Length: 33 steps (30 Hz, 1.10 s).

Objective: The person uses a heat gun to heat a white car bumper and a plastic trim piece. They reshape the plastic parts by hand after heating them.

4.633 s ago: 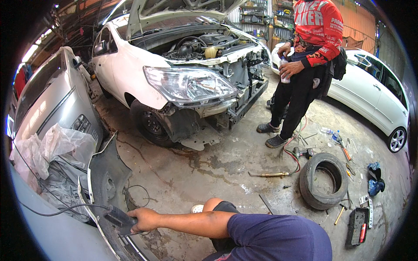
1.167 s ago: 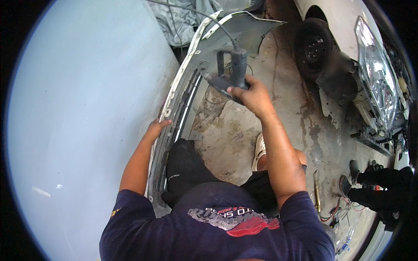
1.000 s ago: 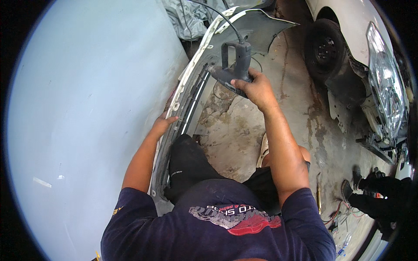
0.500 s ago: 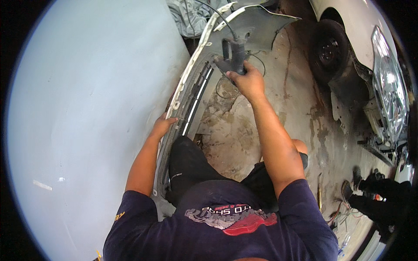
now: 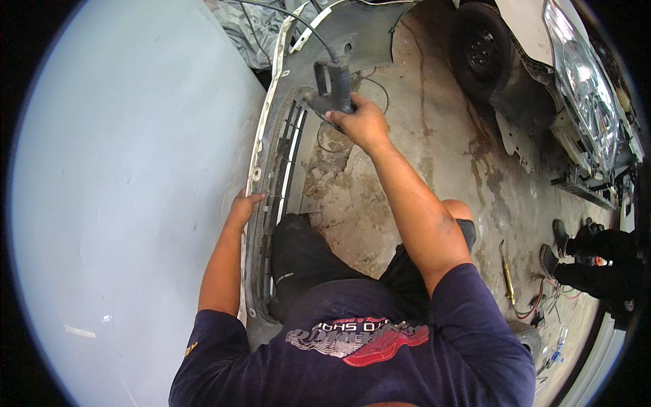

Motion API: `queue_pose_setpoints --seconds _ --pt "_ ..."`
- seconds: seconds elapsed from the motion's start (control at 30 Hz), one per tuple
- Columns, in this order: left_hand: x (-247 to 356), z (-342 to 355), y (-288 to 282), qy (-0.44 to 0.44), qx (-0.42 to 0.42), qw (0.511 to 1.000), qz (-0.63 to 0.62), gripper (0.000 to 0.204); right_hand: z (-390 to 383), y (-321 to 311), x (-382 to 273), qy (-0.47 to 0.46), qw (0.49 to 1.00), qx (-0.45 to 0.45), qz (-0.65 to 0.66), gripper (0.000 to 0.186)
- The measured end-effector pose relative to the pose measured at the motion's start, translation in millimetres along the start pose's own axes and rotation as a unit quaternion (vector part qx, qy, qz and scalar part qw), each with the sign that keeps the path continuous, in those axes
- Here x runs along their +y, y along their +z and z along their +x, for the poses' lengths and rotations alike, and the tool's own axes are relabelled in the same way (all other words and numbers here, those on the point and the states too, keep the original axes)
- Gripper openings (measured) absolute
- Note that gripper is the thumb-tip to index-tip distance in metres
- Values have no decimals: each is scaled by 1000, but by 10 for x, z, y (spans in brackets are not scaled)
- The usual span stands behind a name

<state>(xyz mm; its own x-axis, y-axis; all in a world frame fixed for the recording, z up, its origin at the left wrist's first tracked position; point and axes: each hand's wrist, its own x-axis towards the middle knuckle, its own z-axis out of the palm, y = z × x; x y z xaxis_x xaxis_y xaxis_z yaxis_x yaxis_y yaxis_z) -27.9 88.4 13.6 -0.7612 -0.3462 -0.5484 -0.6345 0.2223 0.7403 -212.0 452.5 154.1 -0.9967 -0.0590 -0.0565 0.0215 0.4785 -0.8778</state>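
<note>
A car bumper cover (image 5: 266, 152) stands along my left side with its dark inner side facing me, pale along the outer edge. My left hand (image 5: 243, 205) is closed around that edge, thumb on the inner side, beside the slotted grille opening. In my right hand (image 5: 363, 123) is a black corded power tool (image 5: 340, 83) that looks like a heat gun, with a looped handle and its cable rising from the top. The tool's lower end is over the bumper's inner face, just above the grille; I cannot tell whether it touches.
A light blue-grey panel (image 5: 135, 169) fills the left. At the right is a white car with a black wheel (image 5: 480, 51), a headlight (image 5: 584, 78) and an exposed front end. A brass torch (image 5: 508, 279) with hoses lies on the stained floor (image 5: 366, 217), near another person's legs (image 5: 597, 261).
The view has shifted, so most things sit further left in it. Both hands keep their holds, and the tool stays near the same part of the bumper.
</note>
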Motion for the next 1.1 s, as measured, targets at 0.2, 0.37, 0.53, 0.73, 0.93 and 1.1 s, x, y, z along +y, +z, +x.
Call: queue_pose_setpoints --seconds 0.2,0.37,0.53,0.73,0.93,1.1 --pt "30 -20 12 -30 13 999 10 54 36 18 145 -7 997 -40 68 70" --pt "75 -21 8 -14 16 1000 -2 48 403 125 280 -16 997 -13 69 75" --pt "98 -164 -20 -15 39 998 44 53 694 172 259 -42 998 30 39 76" --pt "299 -270 -64 -13 65 984 163 52 1364 171 522 -76 992 80 67 65" --pt "868 -382 15 -103 46 947 301 62 2154 -94 718 -136 978 127 98 60" --pt "909 -502 -36 -185 33 940 286 60 2737 -476 874 -125 988 18 93 64"
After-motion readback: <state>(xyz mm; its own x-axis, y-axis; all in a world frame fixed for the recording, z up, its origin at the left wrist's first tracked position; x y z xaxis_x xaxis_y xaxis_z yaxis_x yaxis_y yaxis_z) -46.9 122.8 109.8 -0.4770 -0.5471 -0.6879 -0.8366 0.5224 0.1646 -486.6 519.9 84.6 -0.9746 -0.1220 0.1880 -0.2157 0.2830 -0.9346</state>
